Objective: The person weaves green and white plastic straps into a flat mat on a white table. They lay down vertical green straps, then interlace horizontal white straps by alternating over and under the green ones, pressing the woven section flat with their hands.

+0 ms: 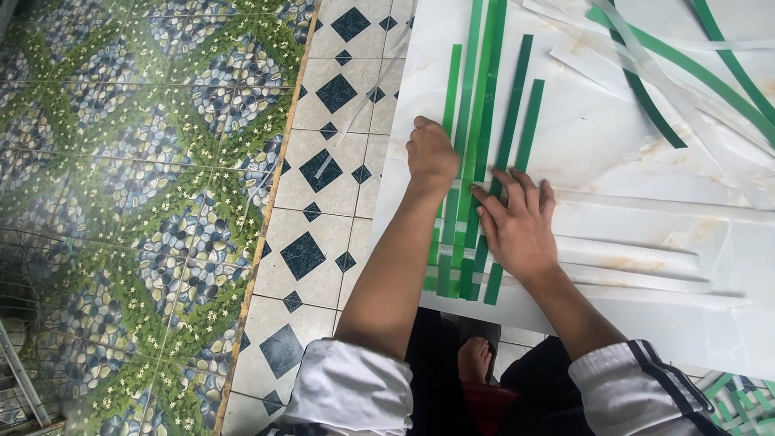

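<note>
Two hands at work on one sheet. We list first the left hand (432, 153), curled narrow with knuckles up, pressing down on the left part of a set of green strips (471, 121); whether its fingers pinch a strip underneath we cannot tell. Next, the right hand (517, 222), fingers spread wide and laid flat on the same strips, just right of the left hand and a little nearer to us, gripping nothing.

The green strips lie side by side, running away from us across a white marbled board (613, 145), their near ends reaching almost to the board's near edge. We note white strips (630, 254) lying crosswise under the right hand and running off to the right; near the strips' lower ends they pass over and under the green ones.

Further items: loose green strips (646, 97), curved and scattered over the far right of the board, mixed with loose pale strips (686, 97). The board rests on a floor of white tiles with dark diamonds (323, 202); left of these, a patterned floor of green leaves and pebbles (137, 161). A bare foot (475, 355) shows below the board's near edge, between our white-sleeved arms.
</note>
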